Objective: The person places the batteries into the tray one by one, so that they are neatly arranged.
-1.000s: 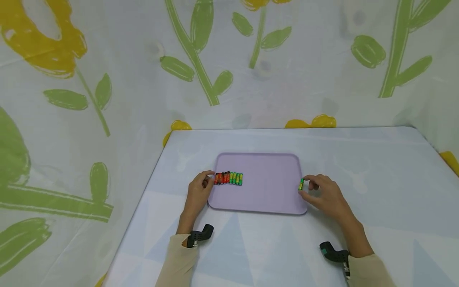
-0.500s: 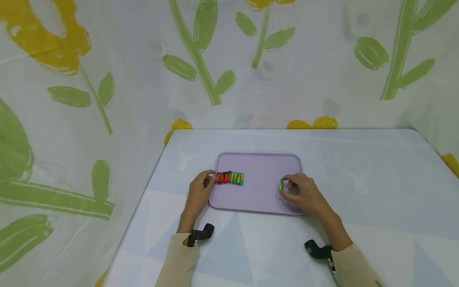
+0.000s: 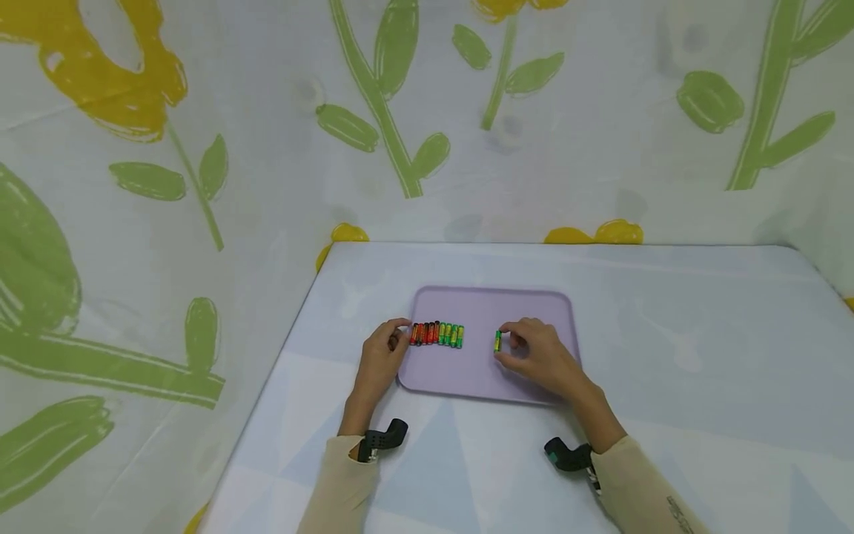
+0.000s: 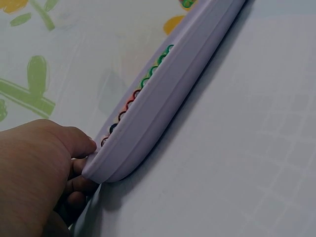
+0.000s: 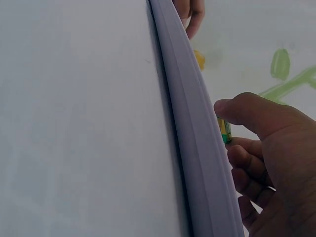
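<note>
On the lilac tray (image 3: 480, 377) a row of small cylindrical batteries lies side by side at the left. Several red and black batteries (image 3: 425, 333) come first, then several green and yellow batteries (image 3: 451, 335). My left hand (image 3: 382, 357) grips the tray's left edge, its thumb at the rim beside the row's end in the left wrist view and its other fingers curled outside. Over the tray, right of the row, my right hand (image 3: 542, 357) pinches one green battery (image 3: 497, 341) upright between thumb and index finger. The right wrist view shows this battery partly hidden behind the rim.
The tray rests on a table (image 3: 700, 348) covered by a pale patterned cloth. A flower-printed curtain (image 3: 267, 148) hangs behind and to the left. Each wrist wears a black camera mount (image 3: 385, 437), low in front of the tray.
My right hand has moved left with the green battery, from the tray's right edge toward the row. The left hand stays at the left edge. The head view has shifted slightly.
</note>
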